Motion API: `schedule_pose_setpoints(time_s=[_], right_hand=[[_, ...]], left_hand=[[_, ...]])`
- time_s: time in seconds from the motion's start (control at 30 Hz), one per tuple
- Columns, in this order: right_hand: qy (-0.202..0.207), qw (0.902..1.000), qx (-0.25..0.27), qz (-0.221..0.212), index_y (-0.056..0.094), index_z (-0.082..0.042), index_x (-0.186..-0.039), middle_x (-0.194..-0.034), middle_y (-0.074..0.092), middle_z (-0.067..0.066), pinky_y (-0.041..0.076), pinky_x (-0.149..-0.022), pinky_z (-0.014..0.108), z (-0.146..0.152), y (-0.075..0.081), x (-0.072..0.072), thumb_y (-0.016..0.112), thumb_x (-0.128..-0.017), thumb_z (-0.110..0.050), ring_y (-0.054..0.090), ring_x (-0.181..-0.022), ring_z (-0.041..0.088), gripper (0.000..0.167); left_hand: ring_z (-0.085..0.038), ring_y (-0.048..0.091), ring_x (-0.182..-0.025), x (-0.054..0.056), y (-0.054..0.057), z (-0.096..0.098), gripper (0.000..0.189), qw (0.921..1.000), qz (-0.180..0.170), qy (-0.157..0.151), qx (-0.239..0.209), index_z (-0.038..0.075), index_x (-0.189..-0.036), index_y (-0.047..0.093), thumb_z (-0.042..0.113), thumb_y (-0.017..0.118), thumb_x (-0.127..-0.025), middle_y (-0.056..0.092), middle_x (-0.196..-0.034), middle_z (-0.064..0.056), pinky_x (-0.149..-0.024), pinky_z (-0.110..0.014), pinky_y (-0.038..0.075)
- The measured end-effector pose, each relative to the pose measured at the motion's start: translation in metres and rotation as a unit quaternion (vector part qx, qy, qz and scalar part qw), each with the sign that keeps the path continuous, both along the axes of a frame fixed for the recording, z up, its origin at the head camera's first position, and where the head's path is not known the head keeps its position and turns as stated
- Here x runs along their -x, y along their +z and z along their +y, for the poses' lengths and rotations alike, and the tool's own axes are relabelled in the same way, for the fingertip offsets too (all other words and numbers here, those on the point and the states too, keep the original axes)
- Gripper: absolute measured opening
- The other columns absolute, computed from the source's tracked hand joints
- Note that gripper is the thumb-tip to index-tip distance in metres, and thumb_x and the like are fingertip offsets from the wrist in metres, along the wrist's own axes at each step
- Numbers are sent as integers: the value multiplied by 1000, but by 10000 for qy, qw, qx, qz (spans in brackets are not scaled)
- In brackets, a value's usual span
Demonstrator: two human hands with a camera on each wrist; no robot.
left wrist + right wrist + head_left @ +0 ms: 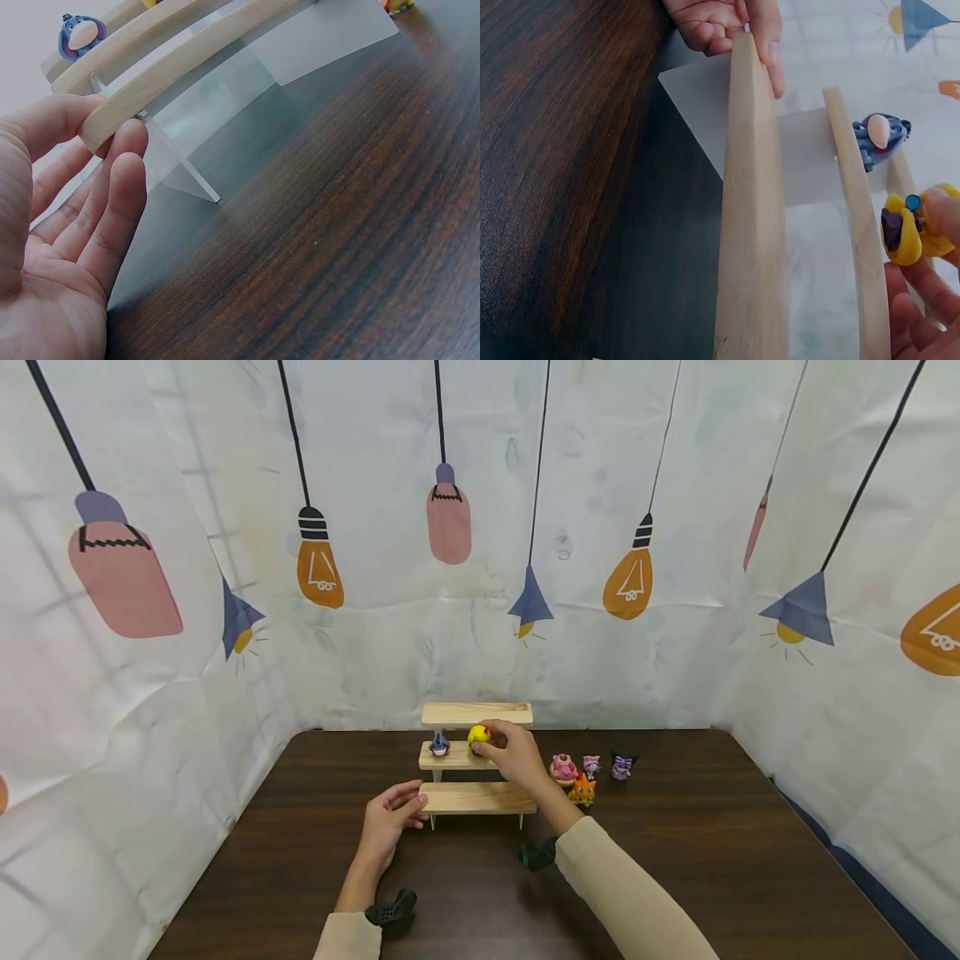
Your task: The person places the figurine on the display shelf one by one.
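Note:
A three-step wooden display stand with clear side supports stands on the dark table. My left hand pinches the left end of its lowest step between thumb and fingers, as the left wrist view shows closely. On the middle step, toward the left, sits a blue donkey figurine. My right hand holds a yellow figurine between thumb and fingers at the right part of the middle step. Whether the yellow figurine touches the step I cannot tell.
Right of the stand, several figurines are grouped on the table: a pink one, a small pink-and-white one, an orange one and a purple-and-black one. Behind hangs a white curtain printed with lamps.

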State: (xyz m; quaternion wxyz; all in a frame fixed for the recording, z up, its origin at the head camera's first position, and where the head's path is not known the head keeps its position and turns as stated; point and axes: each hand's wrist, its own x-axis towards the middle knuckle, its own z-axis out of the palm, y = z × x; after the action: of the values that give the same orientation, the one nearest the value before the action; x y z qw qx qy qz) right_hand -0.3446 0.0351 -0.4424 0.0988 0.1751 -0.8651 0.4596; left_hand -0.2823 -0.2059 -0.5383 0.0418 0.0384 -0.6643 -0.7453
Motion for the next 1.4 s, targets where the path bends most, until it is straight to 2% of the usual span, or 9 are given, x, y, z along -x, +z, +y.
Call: schedule_pose_setpoints(time_s=[0.13, 0.4, 0.57, 0.73, 1.03, 1.4], right_hand=[[-26, 10000, -35, -41, 70, -15, -131, -115, 74, 7, 59, -85, 38, -2, -1, 0, 77, -93, -28, 68, -96, 21, 41], [-75, 9998, -155, -52, 71, -14, -129, -113, 74, 6, 60, -84, 38, -4, -4, -1, 77, -93, -28, 68, -94, 19, 39], [-57, 9999, -19, -83, 71, -14, -130, -116, 74, 7, 61, -86, 38, -5, -5, -2, 77, -93, -28, 69, -97, 21, 39], [-54, 9999, 56, -98, 71, -13, -130, -116, 74, 8, 61, -87, 39, -5, -5, -2, 77, -93, -28, 70, -99, 23, 40], [-132, 9999, -3, -80, 69, -16, -132, -111, 74, 5, 58, -82, 34, -7, -8, -3, 76, -94, -30, 66, -93, 17, 41], [-210, 9997, 10, -110, 69, -16, -133, -111, 73, 4, 59, -84, 34, -7, -9, -4, 76, -94, -32, 65, -93, 17, 42]], left_hand=[[-17, 72, -70, 1, 0, 1, 43, 10000, 16, 13, -5, -4, -130, 64, 11, 77, -92, 73, -98, -3, -64, -28, 61], [-17, 72, -71, 0, -2, 1, 43, 10000, 38, 35, 35, -3, -130, 65, 12, 77, -92, 74, -98, -2, -64, -28, 61], [-16, 72, -70, 0, -2, 1, 44, 9998, 155, 55, 130, -5, -131, 64, 13, 77, -92, 74, -97, -1, -63, -28, 61], [-17, 72, -70, 0, 0, 1, 44, 9999, 86, 51, 85, -3, -130, 64, 13, 77, -92, 74, -99, -3, -64, -28, 61], [-17, 71, -69, -2, 0, 1, 43, 10000, 40, 68, -40, -5, -130, 64, 9, 77, -91, 73, -97, -2, -63, -28, 61], [-17, 71, -68, 0, -1, 1, 42, 9999, 51, 59, -79, -5, -129, 65, 7, 77, -91, 73, -96, -2, -62, -28, 61]])
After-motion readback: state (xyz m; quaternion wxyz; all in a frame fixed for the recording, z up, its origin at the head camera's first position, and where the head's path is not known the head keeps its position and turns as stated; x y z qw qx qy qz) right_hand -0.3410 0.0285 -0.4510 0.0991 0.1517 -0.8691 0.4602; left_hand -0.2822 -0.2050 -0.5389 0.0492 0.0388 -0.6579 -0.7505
